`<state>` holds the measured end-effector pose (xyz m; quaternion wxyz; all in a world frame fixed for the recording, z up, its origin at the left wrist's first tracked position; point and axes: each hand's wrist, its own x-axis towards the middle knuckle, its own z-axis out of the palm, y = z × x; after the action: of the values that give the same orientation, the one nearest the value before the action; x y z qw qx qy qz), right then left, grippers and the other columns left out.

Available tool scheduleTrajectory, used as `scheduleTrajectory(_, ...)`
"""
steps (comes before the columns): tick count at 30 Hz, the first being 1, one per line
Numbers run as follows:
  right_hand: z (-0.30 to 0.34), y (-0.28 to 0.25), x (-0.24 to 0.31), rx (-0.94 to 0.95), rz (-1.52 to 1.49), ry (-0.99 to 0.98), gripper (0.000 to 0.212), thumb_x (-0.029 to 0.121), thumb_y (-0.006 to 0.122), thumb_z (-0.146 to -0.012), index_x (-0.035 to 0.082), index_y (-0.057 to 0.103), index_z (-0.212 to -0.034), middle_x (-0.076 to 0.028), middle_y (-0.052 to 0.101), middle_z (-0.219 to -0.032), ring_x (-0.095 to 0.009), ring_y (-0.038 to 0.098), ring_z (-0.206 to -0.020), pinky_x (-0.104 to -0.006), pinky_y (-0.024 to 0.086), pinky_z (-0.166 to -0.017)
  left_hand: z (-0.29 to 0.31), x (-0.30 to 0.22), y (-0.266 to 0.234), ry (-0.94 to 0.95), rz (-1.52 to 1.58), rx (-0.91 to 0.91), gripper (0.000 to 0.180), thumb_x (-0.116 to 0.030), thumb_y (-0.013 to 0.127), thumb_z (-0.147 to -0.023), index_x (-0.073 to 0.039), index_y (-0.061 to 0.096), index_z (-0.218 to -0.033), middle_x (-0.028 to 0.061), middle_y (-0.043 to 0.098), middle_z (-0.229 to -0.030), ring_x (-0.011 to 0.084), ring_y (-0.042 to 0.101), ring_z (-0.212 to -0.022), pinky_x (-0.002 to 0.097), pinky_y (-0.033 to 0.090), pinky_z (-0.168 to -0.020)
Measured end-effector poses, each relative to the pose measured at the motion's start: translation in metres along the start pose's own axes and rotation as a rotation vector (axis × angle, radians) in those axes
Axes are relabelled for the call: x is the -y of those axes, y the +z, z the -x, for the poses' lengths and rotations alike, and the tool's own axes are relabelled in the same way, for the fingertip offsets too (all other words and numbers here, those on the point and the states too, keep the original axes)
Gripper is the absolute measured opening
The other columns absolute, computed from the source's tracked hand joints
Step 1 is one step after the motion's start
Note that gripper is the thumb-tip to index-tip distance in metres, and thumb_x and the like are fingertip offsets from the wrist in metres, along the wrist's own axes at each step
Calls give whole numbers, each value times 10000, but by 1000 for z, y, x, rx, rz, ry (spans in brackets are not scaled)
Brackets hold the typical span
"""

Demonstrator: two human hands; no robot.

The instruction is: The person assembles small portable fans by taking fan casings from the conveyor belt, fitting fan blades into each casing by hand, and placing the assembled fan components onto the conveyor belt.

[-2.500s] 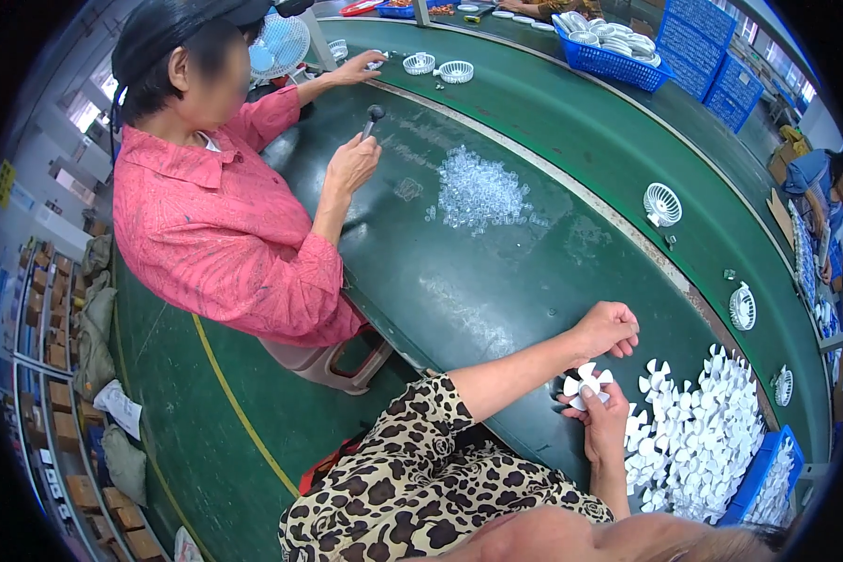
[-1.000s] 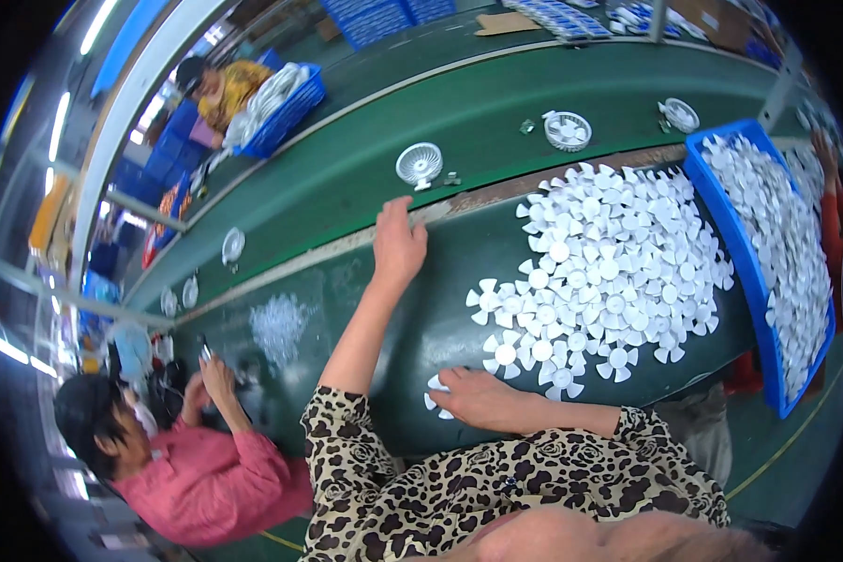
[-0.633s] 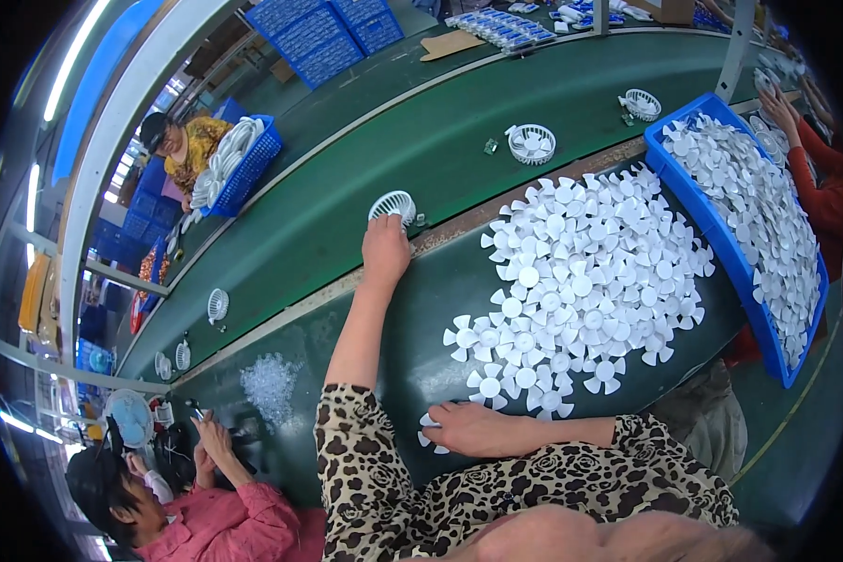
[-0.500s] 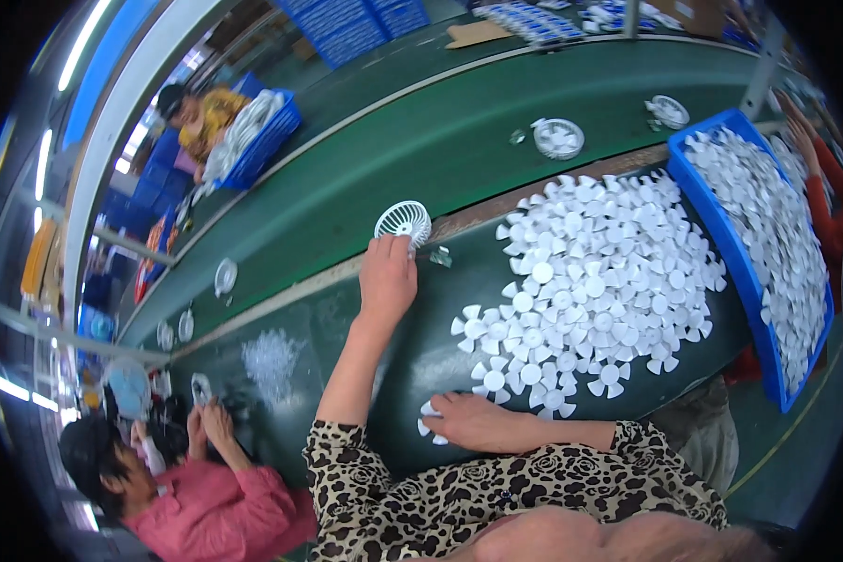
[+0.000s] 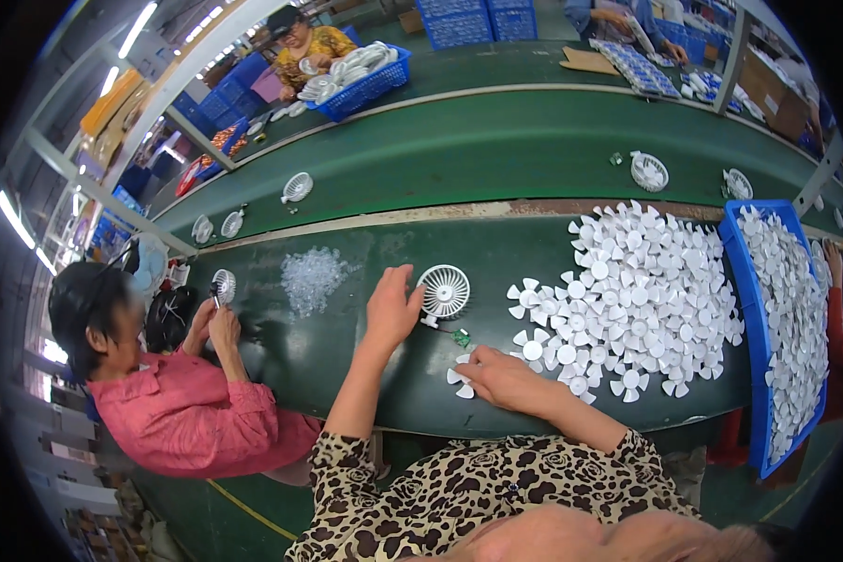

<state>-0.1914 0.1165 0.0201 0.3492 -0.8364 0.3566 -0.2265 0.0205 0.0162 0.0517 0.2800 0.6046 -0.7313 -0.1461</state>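
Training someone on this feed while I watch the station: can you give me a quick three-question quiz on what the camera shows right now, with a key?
1. Which is touching a white fan wheel: the left hand or the right hand?
2. True or false: the round slatted housing beside the left hand sits in the blue tray.
3. Of these, which lies closest to that housing?
A) pile of clear pieces
B) green circuit board
C) blue basket

Key:
1. The right hand.
2. False; it lies on the green table.
3. B
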Motion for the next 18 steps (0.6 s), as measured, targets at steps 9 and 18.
scheduleTrajectory(9,17,5,21,67,278,115,318,156,656,-792,64,573,-1085,-170,527,-944,-347,604,-770,-443,493,-652,-16,-14,50,-92,77,37,158,-143,528,-888,-4,552,-961,229,637,-900,384,622,-845,453,482,-735)
scheduleTrajectory(18,-1,-57,38,-436,88,101,341,119,717,-752,42,621,-1071,-63,518,-761,-149,493,-590,-273,417,-538,-4,-7,67,-476,1410,240,284,-289,522,-962,-23,573,-1051,55,648,-945,132,636,-785,273,530,-678)
